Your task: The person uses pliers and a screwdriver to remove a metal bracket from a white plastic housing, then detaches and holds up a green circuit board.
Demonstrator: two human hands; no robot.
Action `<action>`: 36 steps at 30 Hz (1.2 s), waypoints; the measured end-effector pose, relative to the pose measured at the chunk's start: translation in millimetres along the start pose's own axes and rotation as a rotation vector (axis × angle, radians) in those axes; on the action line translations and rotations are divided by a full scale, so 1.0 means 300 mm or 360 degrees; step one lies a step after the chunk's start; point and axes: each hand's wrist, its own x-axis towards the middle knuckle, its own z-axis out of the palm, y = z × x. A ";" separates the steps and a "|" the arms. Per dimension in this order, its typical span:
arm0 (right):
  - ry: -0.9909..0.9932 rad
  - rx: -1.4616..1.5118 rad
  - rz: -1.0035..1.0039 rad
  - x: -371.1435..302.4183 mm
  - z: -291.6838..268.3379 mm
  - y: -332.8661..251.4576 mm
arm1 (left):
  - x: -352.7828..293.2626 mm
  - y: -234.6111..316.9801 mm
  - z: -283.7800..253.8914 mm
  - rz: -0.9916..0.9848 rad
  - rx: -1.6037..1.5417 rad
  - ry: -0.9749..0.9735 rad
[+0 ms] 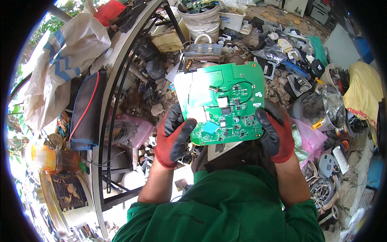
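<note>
A green circuit board [242, 117] is held up in front of my body, its chip-covered face turned toward me. My left hand [174, 135], in a red and black work glove, grips its left edge with the thumb over the front. On the opposite edge my right hand [276, 131], gloved alike, holds the board the same way. The fingers behind the board are hidden. A blue square pad [211, 127], white squares and a thin black wire show on its face. Below its lower edge, a pale flat panel [221, 150] lies over my lap, partly covered.
A metal-framed table [105, 66] stands at the left, bearing a white sack [66, 52]. Beyond the board is a white bucket [199, 22] filled with circuit boards. Mixed electronic scrap covers the floor. To the right stand a clear plastic bucket [322, 107] and a yellow bag [365, 86].
</note>
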 end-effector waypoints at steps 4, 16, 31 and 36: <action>0.0038 -0.0098 -0.0052 0.009 -0.003 0.020 | 0.011 0.030 0.031 0.0027 0.0041 0.0028; 0.0030 -0.0045 -0.0035 0.008 -0.003 0.017 | 0.012 0.022 0.022 -0.0053 0.0035 -0.0001; 0.0134 -0.0038 -0.0084 -0.003 -0.004 0.039 | 0.008 0.023 0.021 -0.0006 0.0043 -0.0063; 0.0128 0.0032 0.0020 -0.002 -0.019 0.034 | 0.010 0.036 0.023 -0.0023 0.0019 -0.0126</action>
